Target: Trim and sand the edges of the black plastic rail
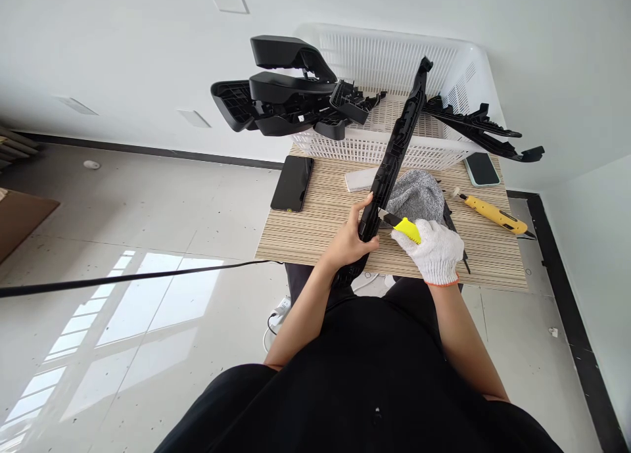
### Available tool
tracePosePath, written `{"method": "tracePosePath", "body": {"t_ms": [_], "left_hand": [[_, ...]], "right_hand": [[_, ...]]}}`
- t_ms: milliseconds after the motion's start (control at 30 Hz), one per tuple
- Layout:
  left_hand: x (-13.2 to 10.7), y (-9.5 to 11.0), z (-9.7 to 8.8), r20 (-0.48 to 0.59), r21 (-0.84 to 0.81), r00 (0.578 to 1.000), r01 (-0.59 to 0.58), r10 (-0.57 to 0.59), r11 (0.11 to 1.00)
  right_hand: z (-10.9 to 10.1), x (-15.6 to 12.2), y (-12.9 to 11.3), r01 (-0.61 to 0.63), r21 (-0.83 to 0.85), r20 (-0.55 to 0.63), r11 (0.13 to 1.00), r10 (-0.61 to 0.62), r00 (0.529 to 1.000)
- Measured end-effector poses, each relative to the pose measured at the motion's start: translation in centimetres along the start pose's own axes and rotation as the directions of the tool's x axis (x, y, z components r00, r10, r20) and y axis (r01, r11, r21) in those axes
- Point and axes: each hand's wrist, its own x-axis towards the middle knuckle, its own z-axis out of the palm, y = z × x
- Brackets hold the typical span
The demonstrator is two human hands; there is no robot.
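A long black plastic trim part (396, 152) slants up across the table, its lower end near my lap and its upper end over the white basket. My bare left hand (349, 241) is closed around its lower portion, thumb on the near side. In a white knit glove, my right hand (434, 248) grips a yellow utility knife (408, 230). The knife's blade points left and meets the edge of the trim part just beside my left fingers. Whether it is cutting in cannot be made out. Behind the knife lies a crumpled grey cloth (418, 193).
A white plastic basket (456, 141) holds several black plastic parts (296, 88) jutting over its sides. On the wooden table (296, 242) lie a black phone (292, 184), a second phone (482, 169), a white box (359, 179) and a yellow rotary tool (495, 215). A black cable (148, 277) runs leftward.
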Motion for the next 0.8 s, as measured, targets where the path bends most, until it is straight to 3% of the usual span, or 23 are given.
{"method": "tracePosePath", "body": {"t_ms": [533,800], "left_hand": [[0.03,-0.21,0.09,-0.001,-0.024,1.0,0.002,-0.002,1.0],[0.03,0.02,-0.03,0.007,-0.027,1.0,0.002,-0.002,1.0]], "right_hand": [[0.14,0.0,0.14,-0.03,0.016,0.048,0.999,0.029,0.998],[0.32,0.09,0.14,-0.024,-0.009,0.005,1.0,0.024,1.0]]}}
